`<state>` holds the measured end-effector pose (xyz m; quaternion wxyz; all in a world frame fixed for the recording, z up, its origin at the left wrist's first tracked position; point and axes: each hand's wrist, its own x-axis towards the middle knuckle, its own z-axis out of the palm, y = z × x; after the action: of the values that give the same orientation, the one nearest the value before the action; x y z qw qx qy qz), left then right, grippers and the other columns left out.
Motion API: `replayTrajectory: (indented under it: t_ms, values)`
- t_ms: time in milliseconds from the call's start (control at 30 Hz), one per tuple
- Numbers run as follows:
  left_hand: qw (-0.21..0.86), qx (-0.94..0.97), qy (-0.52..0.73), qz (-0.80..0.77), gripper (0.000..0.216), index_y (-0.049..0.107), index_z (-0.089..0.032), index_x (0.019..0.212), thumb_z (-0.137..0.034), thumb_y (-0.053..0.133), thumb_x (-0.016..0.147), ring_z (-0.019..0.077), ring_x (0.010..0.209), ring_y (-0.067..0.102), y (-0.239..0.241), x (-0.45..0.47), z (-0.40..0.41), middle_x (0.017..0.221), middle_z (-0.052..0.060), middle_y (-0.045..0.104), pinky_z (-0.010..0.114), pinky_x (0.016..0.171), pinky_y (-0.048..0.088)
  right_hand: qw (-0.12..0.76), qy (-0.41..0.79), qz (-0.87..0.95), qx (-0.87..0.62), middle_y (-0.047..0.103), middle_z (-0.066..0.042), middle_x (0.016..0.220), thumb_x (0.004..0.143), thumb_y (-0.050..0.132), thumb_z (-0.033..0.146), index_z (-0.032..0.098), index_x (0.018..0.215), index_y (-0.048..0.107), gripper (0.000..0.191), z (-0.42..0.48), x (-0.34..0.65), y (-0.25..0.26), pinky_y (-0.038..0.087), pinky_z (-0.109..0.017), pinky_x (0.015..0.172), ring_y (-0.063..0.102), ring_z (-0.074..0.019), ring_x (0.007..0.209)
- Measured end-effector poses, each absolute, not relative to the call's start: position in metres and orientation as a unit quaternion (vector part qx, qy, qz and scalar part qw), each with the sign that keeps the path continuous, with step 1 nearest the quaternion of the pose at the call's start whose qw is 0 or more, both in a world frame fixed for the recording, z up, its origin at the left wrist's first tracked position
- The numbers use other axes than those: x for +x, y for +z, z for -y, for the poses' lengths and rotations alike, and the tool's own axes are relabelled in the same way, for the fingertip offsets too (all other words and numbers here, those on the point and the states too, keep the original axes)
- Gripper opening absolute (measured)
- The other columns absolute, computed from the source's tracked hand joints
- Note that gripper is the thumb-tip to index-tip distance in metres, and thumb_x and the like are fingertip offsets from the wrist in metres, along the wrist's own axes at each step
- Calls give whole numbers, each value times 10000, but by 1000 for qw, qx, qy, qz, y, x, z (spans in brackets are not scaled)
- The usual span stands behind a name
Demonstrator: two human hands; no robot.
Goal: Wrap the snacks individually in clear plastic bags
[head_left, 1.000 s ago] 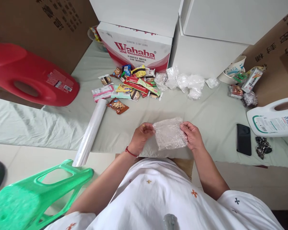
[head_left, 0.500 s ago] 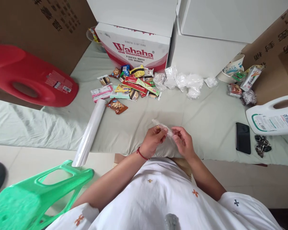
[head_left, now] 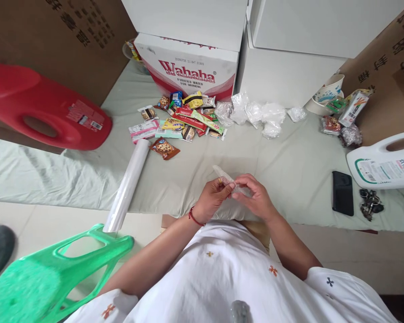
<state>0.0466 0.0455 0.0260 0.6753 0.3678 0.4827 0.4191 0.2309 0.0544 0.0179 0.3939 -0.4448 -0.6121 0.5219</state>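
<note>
A thin, crumpled clear plastic bag (head_left: 223, 173) is held between my two hands, just above the front of the cloth-covered table. My left hand (head_left: 211, 199) pinches it between thumb and fingers. The curled fingers of my right hand (head_left: 256, 197) meet the bag's other end, close to my left fingertips. Part of the bag is hidden by the fingers. To the left, a roll of clear plastic (head_left: 128, 184) hangs over the table's front edge. Behind the hands lies a pile of wrapped snacks (head_left: 188, 119), with a brown cookie packet (head_left: 164, 148) nearest. Several crumpled plastic bundles (head_left: 256, 114) lie beside the pile.
A red jug (head_left: 63, 112) stands at left, a white detergent bottle (head_left: 384, 161) at right. A black phone (head_left: 342, 193) and keys (head_left: 371, 204) lie near the front edge. Paper cups (head_left: 328, 92) and a Wahaha carton (head_left: 188, 67) are behind. A green stool (head_left: 27, 287) stands below left.
My right fingers have moved left along the plastic bag and curled closer to my left fingertips. The bag's free end now looks narrower and straighter.
</note>
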Motion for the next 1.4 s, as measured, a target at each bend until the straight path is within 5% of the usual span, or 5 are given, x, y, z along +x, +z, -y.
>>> replayTrajectory:
  t_ms: [267,433,700,1033,1400]
  values:
    - [710,332,419,-459,469,586,-176,723,-552,867,718,90,610,471,24,30,-45,664,-35,529,242,597,397,493,569,385,-533,620,0,825,782,799,580,242,867,674,371,-68,238,12,504,-271,674,557,-143,742]
    - [713,342,398,-464,407,637,-172,693,-514,852,741,116,628,514,26,-12,-45,690,16,579,253,586,436,481,573,321,-581,526,44,703,697,836,627,234,853,627,472,-82,259,10,291,-210,415,409,-83,528]
    - [656,404,322,-550,425,643,-186,665,-559,843,703,123,584,490,9,-73,-48,642,4,564,249,548,398,446,531,368,-619,542,58,643,700,820,615,212,871,685,459,-99,276,-14,295,-244,426,378,-80,480]
    - [137,560,406,-709,51,657,-223,929,-253,669,889,170,722,542,19,-66,-29,976,41,601,331,733,453,420,549,402,-600,494,67,552,712,791,549,226,789,640,365,-127,245,-23,252,-253,383,380,-96,426]
    - [248,735,328,-539,317,663,-217,1061,-455,764,878,229,954,658,-23,88,-35,1060,79,638,325,730,522,464,528,376,-603,497,66,560,714,783,525,230,747,595,351,-134,221,-14,274,-258,393,392,-94,431]
